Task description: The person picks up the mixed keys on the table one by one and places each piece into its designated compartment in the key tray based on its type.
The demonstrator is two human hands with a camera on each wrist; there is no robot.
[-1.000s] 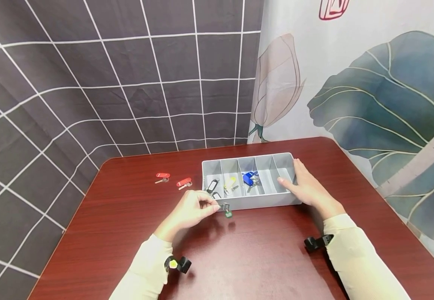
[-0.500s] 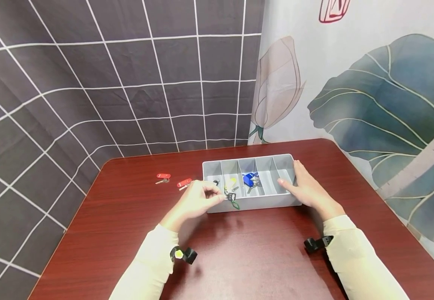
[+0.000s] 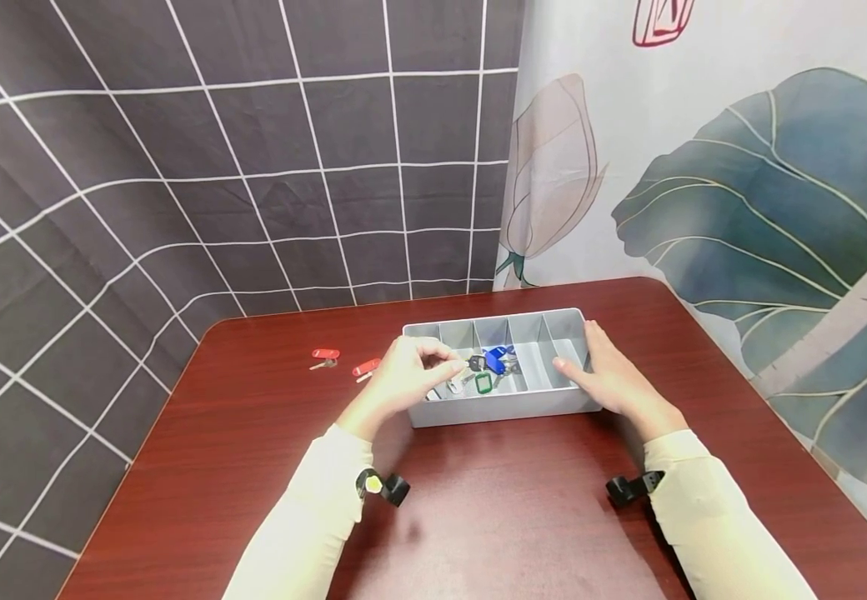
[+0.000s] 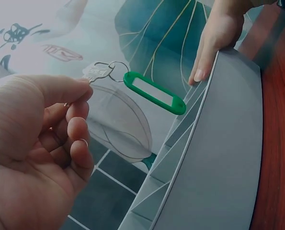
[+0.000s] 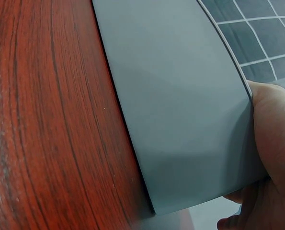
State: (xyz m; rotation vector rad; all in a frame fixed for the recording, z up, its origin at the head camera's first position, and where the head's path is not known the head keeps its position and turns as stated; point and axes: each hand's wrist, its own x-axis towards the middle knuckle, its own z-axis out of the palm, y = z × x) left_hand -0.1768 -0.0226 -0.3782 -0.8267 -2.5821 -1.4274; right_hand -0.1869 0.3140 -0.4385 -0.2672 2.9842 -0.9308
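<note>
Dangling from left hand (image 3: 405,372): key-tag (image 4: 154,93)

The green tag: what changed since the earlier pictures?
The left hand carried the green tag, by its key, rightward and forward from in front of the tray to over it; nothing was let go. The right hand stays at the tray's right end; the red tags stay put.

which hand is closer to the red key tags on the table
Left. The left hand is just right of the red key tags; the right hand is farther off, gripping the tray at its right end.
</note>
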